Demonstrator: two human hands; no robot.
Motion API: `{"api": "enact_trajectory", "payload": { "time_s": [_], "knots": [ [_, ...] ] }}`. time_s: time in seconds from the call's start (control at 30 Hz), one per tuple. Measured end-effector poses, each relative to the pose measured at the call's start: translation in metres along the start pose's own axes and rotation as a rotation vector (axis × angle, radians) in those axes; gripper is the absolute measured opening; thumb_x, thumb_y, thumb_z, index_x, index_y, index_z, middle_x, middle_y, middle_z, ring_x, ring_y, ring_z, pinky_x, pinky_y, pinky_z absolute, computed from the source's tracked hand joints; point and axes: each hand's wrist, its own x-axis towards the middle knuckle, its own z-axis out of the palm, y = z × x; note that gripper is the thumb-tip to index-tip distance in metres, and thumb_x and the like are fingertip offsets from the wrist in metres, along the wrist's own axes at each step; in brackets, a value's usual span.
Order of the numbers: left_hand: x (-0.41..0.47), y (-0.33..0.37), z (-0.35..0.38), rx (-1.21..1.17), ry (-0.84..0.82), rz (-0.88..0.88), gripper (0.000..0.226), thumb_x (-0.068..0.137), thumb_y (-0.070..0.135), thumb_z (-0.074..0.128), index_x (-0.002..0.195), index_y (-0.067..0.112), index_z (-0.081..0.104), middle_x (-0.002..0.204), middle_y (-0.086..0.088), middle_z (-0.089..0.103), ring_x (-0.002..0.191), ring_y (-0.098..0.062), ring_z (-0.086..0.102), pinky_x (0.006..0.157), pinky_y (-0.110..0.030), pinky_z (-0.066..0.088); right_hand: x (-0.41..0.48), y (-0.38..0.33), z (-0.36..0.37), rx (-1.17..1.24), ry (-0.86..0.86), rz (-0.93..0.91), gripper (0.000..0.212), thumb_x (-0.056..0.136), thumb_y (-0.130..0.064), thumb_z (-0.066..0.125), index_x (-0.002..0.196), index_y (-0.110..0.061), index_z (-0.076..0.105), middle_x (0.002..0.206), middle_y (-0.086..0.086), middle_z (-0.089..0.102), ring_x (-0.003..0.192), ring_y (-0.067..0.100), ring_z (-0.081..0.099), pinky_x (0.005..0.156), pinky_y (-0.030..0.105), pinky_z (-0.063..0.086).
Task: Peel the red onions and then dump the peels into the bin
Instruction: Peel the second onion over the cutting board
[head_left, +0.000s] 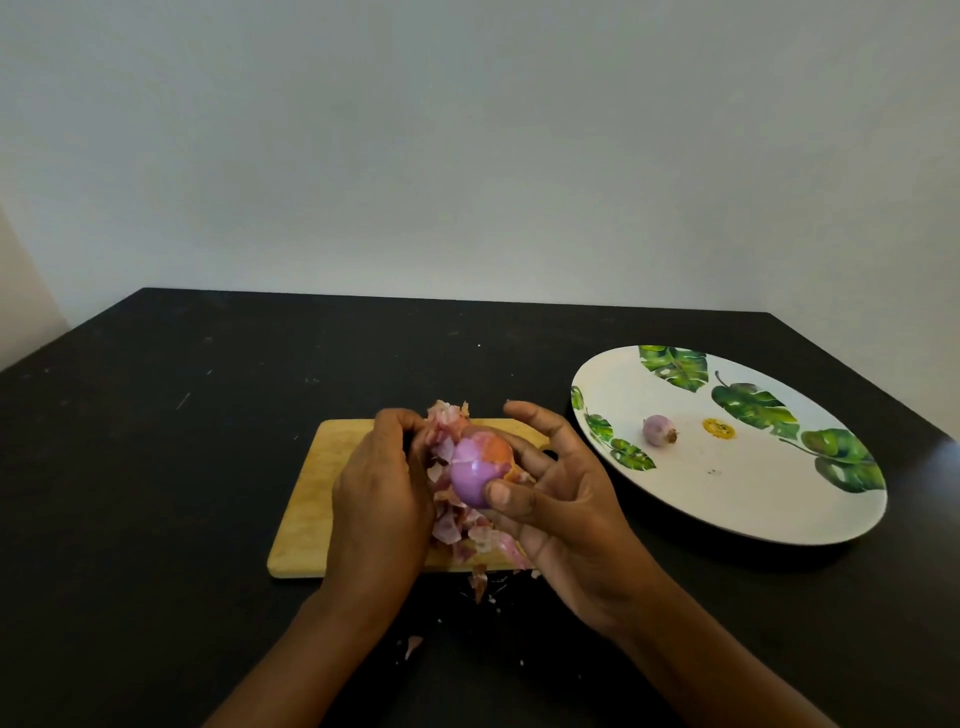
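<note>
A partly peeled red onion (475, 467), purple below with an orange patch of skin on top, is held over the wooden cutting board (311, 493). My right hand (561, 499) grips it, thumb pressed on its near side. My left hand (382, 483) is curled against the onion's left side, its fingertips hidden behind the skin. A pile of pink onion peels (457, 530) lies on the board under the hands. A small peeled onion (658, 430) rests on the leaf-patterned plate (753, 499) to the right.
The board and plate sit on a black table (156, 467) against a pale wall. A few peel scraps (413, 646) lie on the table in front of the board. No bin is in view.
</note>
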Motion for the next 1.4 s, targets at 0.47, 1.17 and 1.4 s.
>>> {"api": "enact_trajectory", "payload": {
  "time_s": [0.47, 1.17, 1.4],
  "knots": [
    [0.009, -0.007, -0.006, 0.016, 0.035, -0.174, 0.011, 0.087, 0.013, 0.061, 0.088, 0.023, 0.059, 0.074, 0.021, 0.054, 0.071, 0.002, 0.056, 0.062, -0.012, 0.042, 0.0, 0.0, -0.001, 0.016, 0.025, 0.072, 0.063, 0.068, 0.003, 0.072, 0.123, -0.022, 0.053, 0.113, 0.007, 0.07, 0.105, 0.035, 0.067, 0.08, 0.041, 0.059],
    [0.004, 0.003, -0.006, -0.394, -0.057, 0.087, 0.029, 0.078, 0.034, 0.065, 0.103, 0.022, 0.067, 0.096, 0.013, 0.069, 0.089, 0.003, 0.066, 0.073, -0.011, 0.051, 0.005, -0.002, -0.009, -0.025, 0.159, 0.042, 0.055, 0.072, -0.019, 0.067, 0.124, -0.013, 0.053, 0.119, 0.017, 0.063, 0.098, 0.029, 0.07, 0.073, 0.032, 0.059],
    [0.003, 0.003, -0.007, -0.327, -0.053, 0.161, 0.029, 0.076, 0.032, 0.06, 0.105, 0.03, 0.06, 0.093, 0.027, 0.063, 0.09, 0.007, 0.063, 0.073, -0.007, 0.049, 0.005, 0.001, -0.011, -0.072, 0.157, 0.049, 0.055, 0.073, -0.017, 0.069, 0.125, -0.016, 0.052, 0.111, 0.015, 0.068, 0.099, 0.032, 0.069, 0.076, 0.037, 0.06]
  ]
}}
